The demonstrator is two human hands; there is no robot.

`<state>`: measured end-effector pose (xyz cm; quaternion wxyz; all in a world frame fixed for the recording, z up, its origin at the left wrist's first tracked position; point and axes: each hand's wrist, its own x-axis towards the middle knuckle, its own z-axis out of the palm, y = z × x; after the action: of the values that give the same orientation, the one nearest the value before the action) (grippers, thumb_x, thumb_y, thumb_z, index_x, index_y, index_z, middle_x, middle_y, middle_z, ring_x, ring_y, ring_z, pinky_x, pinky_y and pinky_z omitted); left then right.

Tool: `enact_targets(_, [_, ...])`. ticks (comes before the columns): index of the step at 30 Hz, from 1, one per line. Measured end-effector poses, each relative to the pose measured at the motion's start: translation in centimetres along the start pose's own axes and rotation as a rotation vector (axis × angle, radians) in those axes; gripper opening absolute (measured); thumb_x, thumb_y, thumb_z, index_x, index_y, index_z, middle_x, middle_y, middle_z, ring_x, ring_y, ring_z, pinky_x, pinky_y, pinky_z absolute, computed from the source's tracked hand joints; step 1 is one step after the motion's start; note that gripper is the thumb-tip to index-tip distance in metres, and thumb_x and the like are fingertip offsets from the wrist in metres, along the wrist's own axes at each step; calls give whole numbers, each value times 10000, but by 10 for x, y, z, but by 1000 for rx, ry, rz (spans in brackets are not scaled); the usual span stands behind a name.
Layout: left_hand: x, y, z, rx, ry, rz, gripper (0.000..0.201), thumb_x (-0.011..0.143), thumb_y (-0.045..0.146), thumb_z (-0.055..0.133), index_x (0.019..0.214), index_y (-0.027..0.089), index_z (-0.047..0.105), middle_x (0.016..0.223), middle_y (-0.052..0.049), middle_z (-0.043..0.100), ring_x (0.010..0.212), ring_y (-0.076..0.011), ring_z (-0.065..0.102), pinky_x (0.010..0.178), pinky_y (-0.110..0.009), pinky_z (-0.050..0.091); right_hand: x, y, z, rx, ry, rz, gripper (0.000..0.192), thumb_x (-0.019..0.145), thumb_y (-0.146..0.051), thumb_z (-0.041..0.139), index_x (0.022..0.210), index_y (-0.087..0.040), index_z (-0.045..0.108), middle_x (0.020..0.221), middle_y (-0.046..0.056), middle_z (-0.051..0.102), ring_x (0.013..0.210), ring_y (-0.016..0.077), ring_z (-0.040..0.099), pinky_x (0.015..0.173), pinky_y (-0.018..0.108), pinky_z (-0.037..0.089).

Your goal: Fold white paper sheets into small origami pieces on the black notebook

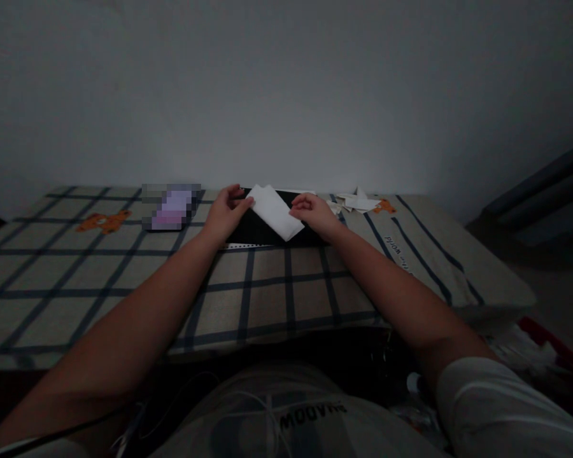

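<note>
A folded sheet of white paper [273, 210] lies slantwise over a dark flat pad [253, 235]. My left hand [228, 213] is at the paper's left corner, the thumb on its edge and the fingers bent behind. At the right edge, my right hand [318, 215] has its fingers curled together in a pinch against the paper. How far the fingertips reach under the paper is hidden.
A checked cloth [267, 286] covers the table. To the left lies a phone [172, 208] with a lit, blurred screen. Folded paper pieces [358, 201] sit beyond my right hand. A plain wall [286, 95] rises behind the table.
</note>
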<state>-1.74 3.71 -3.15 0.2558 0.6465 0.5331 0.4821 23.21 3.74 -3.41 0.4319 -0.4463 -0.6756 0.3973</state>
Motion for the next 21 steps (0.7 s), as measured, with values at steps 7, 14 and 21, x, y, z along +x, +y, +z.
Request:
enact_targets(7, [-8,14,5,-379,-272,-222,365,1004,468,533,1196,178,644,1298,-163,703,1156,-272,696,965,-446,600,-4,-5,6,95,8,-36,272,759,-343,698,935,-230,525,953,32,655,904,186,622,802,335,496])
enact_targets(14, [-11,16,3,-449,-207,-317,236,893,311,686,1068,152,693,1147,-129,757,1046,-255,729,925,-441,614,-12,-11,11,227,-180,74,322,709,-321,794,820,-226,507,776,-24,627,754,152,623,731,309,519])
enact_targets(21, [-20,24,7,-465,-374,-368,326,689,306,851,954,142,755,980,-90,779,877,-211,725,799,-340,602,-10,-14,13,325,-96,183,290,865,-440,734,782,-206,584,647,-28,630,570,94,589,584,217,511])
